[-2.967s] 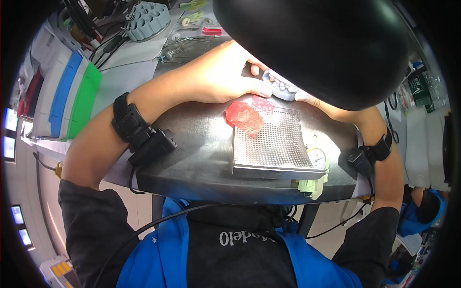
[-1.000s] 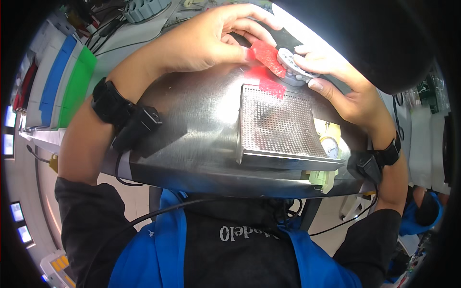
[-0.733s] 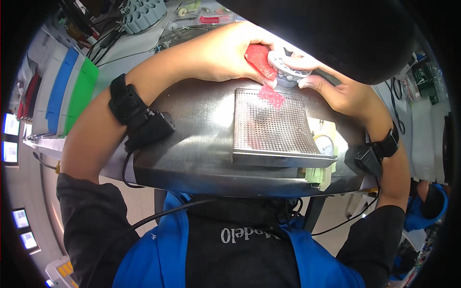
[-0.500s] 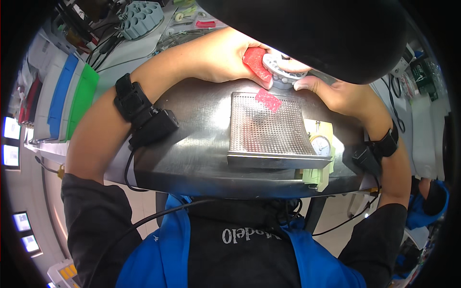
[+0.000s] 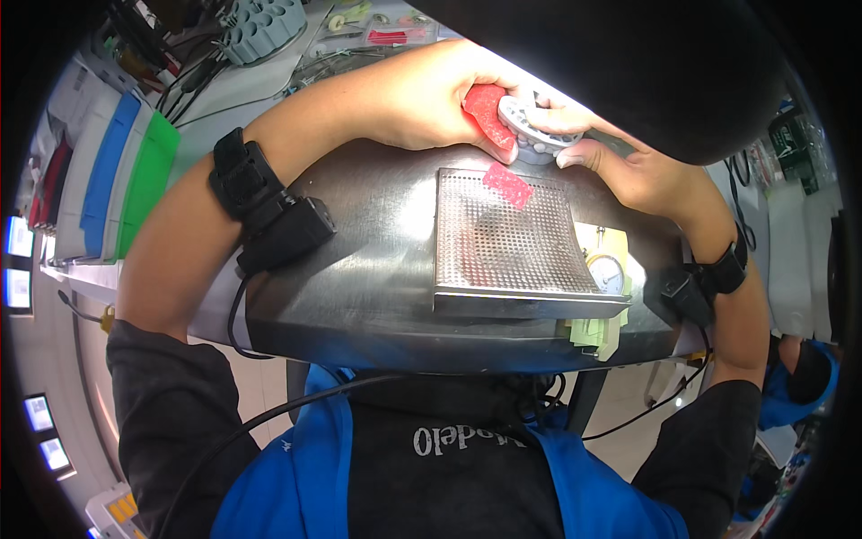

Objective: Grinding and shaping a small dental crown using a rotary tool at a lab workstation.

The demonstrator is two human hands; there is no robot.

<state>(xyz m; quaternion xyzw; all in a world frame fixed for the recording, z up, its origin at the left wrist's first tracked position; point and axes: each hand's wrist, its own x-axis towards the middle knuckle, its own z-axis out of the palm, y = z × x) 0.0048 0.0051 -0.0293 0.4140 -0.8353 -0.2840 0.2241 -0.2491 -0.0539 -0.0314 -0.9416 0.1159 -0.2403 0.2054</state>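
My left hand (image 5: 431, 101) is closed on a curved red sheet (image 5: 486, 115), rough on its surface, perhaps wax. The sheet presses against the side of a grey dental model (image 5: 536, 154) with a rounded arch. Gripping that model from the other side, my right hand (image 5: 622, 171) has its thumb at the base and fingers over the top. Just below, a smaller red scrap (image 5: 508, 186) lies on the far end of a perforated metal tray (image 5: 503, 256). A black shape at the top hides part of my right hand's fingers.
Beside the tray, a dial gauge (image 5: 608, 272) rests on yellow-green paper (image 5: 614, 241). The steel work surface (image 5: 368, 269) has a curved front edge. Small tools and a clear box (image 5: 400, 34) lie behind my left arm, near a grey holder with holes (image 5: 263, 31). Cables hang from both wrist straps.
The tray, gauge and hands sit slightly farther right in the picture, as if the view shifted. Both hands keep their hold on the red sheet and the dental model.
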